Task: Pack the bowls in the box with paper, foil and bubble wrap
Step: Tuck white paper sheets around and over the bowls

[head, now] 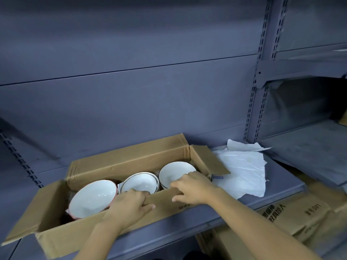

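Three white bowls (139,182) sat in a row inside the open cardboard box (127,162), which lay on a grey metal shelf (281,182). Both hands held the box's near flap (163,201): the left hand (129,203) with fingers curled over its top edge and thumb on the outer face, the right hand (193,186) just beside it, fingers loosely spread over the edge above the thumb. Crumpled white paper (242,171) lay right of the box

Bare left forearm (97,239) enters bottom centre, right forearm (262,216) from lower right. My left hand (129,203) grips the near box flap (165,207), fingers (139,193) curled over its edge. My right hand (193,186) pinches it too, thumb outside.
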`<state>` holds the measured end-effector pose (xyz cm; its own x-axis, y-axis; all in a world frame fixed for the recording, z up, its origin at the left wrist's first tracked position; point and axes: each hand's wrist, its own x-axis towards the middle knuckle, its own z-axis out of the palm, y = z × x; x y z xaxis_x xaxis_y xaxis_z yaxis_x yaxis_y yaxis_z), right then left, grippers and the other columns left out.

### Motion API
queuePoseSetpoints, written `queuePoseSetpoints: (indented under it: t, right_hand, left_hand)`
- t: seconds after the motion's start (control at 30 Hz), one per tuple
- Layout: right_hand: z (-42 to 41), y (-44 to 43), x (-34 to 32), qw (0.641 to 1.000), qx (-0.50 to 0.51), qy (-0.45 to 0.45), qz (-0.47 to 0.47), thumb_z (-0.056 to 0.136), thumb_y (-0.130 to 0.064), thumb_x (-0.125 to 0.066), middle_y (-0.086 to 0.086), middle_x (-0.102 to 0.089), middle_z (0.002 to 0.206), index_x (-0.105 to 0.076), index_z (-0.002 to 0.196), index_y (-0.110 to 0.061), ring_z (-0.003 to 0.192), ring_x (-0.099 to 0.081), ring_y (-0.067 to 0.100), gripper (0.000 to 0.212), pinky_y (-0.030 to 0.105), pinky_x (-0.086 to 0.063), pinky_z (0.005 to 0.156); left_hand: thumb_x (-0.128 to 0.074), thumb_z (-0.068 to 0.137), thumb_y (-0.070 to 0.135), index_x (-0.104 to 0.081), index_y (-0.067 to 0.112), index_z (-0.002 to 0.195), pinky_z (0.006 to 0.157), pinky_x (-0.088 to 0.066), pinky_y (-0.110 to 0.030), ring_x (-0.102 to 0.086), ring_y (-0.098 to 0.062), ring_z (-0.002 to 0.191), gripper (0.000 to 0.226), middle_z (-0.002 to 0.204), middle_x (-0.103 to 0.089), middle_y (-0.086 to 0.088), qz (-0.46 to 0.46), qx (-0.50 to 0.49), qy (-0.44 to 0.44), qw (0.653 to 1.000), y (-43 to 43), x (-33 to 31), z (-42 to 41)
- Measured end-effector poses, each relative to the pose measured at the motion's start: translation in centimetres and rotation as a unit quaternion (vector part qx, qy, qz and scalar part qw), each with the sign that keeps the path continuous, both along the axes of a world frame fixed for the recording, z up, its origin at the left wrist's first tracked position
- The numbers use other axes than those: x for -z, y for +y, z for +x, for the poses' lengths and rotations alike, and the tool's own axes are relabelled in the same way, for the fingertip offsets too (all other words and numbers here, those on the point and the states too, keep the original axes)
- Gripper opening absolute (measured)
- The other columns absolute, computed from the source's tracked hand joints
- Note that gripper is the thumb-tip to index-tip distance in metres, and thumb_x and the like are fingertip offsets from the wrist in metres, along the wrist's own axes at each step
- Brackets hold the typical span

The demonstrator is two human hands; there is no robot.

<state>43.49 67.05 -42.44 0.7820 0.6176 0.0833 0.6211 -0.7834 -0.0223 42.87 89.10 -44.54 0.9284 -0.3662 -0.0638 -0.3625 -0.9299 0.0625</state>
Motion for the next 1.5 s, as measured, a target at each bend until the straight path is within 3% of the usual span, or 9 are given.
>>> queuePoseSetpoints:
  t: [0.13, 0.27, 0.5, 0.63, 0.73, 0.8, 1.03, 1.33, 1.5]
  right_hand:
    - [0.1, 0.2, -0.3, 1.000, 0.008, 0.013, 0.018, 0.087, -0.041, -0.058, 0.009, -0.059, 0.079, -0.042, 0.077, -0.016, 0.069, -0.042, 0.025, 0.031, 0.032, -0.022, 0.050]
    - [-0.4, 0.2, 0.8, 0.999, 0.028, 0.004, 0.035, 0.087, -0.043, -0.058, 0.011, -0.066, 0.087, -0.051, 0.082, -0.013, 0.080, -0.055, 0.032, 0.031, 0.032, -0.027, 0.061]
    - [-1.2, -1.8, 0.1, 0.988, 0.047, -0.053, 0.140, 0.088, -0.041, -0.052, -0.004, -0.064, 0.087, -0.062, 0.090, -0.018, 0.088, -0.051, 0.016, 0.025, 0.028, -0.033, 0.073]
    - [0.2, -7.9, 1.7, 0.875, 0.268, -0.226, 0.334, 0.083, -0.029, -0.049, -0.004, -0.065, 0.087, -0.063, 0.079, -0.021, 0.085, -0.053, 0.022, 0.017, 0.038, -0.043, 0.076]
    - [1.1, -14.2, 2.9, 0.744, 0.537, -0.042, 0.396, 0.088, -0.019, -0.051, 0.014, -0.055, 0.123, -0.068, 0.097, -0.020, 0.112, -0.046, 0.040, 0.019, 0.041, -0.040, 0.089]
    - [0.8, -16.9, 4.7, 0.716, 0.592, 0.106, 0.354, 0.089, -0.023, -0.048, 0.013, -0.046, 0.133, -0.064, 0.100, -0.029, 0.121, -0.037, 0.040, 0.021, 0.041, -0.035, 0.097]
    - [0.1, -17.3, 5.5, 0.691, 0.538, 0.038, 0.482, 0.085, -0.002, -0.056, 0.013, -0.064, 0.114, -0.067, 0.098, -0.003, 0.109, -0.056, 0.030, 0.017, 0.030, -0.040, 0.088]
    - [-0.4, -15.6, -1.9, 0.703, 0.431, -0.175, 0.538, 0.087, 0.004, -0.051, 0.000, -0.048, 0.101, -0.066, 0.094, -0.010, 0.091, -0.055, 0.025, 0.021, 0.026, -0.037, 0.080]
    - [-0.9, -11.2, -8.2, 0.701, 0.301, -0.217, 0.609, 0.087, 0.002, -0.049, -0.018, -0.040, 0.089, -0.068, 0.099, -0.020, 0.065, -0.045, 0.003, 0.031, 0.007, -0.038, 0.069]
  left_hand:
    - [-0.047, 0.086, 0.058, -0.030, 0.030, 0.062, 0.075, -0.046, -0.031, -0.056, -0.024, 0.085, 0.041, 0.064, -0.043, 0.005, 0.005, 0.011, -0.016, 1.000, 0.5, 0.4, 0.5]
    - [-0.045, 0.089, 0.058, -0.036, 0.028, 0.073, 0.069, -0.038, -0.032, -0.060, -0.025, 0.090, 0.035, 0.061, -0.038, 0.005, 0.021, 0.039, -0.040, 0.998, 0.4, 0.4, -0.1]
    - [-0.049, 0.083, 0.064, -0.037, 0.030, 0.076, 0.079, -0.047, -0.031, -0.061, -0.022, 0.092, 0.036, 0.068, -0.045, 0.003, 0.006, 0.009, -0.029, 1.000, 0.4, 0.4, -0.2]
    - [-0.051, 0.082, 0.063, -0.032, 0.030, 0.063, 0.074, -0.045, -0.030, -0.053, -0.020, 0.079, 0.042, 0.064, -0.043, 0.006, -0.004, 0.002, -0.018, 1.000, 0.4, 0.3, -0.2]
    - [-0.050, 0.081, 0.064, -0.031, 0.032, 0.063, 0.070, -0.041, -0.030, -0.052, -0.020, 0.080, 0.041, 0.064, -0.043, 0.006, -0.003, 0.004, -0.011, 1.000, 0.4, 0.2, -0.2]
    - [-0.049, 0.081, 0.065, -0.034, 0.032, 0.068, 0.068, -0.039, -0.030, -0.058, -0.021, 0.090, 0.039, 0.065, -0.043, 0.006, -0.002, 0.009, -0.016, 1.000, 0.3, 0.2, -0.3]
    - [-0.049, 0.082, 0.064, -0.027, 0.032, 0.062, 0.071, -0.041, -0.030, -0.058, -0.020, 0.089, 0.044, 0.064, -0.041, 0.006, -0.004, 0.006, -0.007, 1.000, 0.1, 0.0, -0.4]
    - [-0.051, 0.082, 0.063, -0.028, 0.031, 0.061, 0.071, -0.042, -0.029, -0.059, -0.020, 0.092, 0.044, 0.064, -0.042, 0.008, -0.014, -0.001, 0.000, 1.000, 0.0, -0.5, -0.5]
    - [-0.053, 0.077, 0.064, -0.035, 0.031, 0.064, 0.077, -0.047, -0.032, -0.055, -0.017, 0.084, 0.040, 0.066, -0.046, 0.012, -0.029, -0.007, 0.024, 0.999, 0.1, -0.6, -0.7]
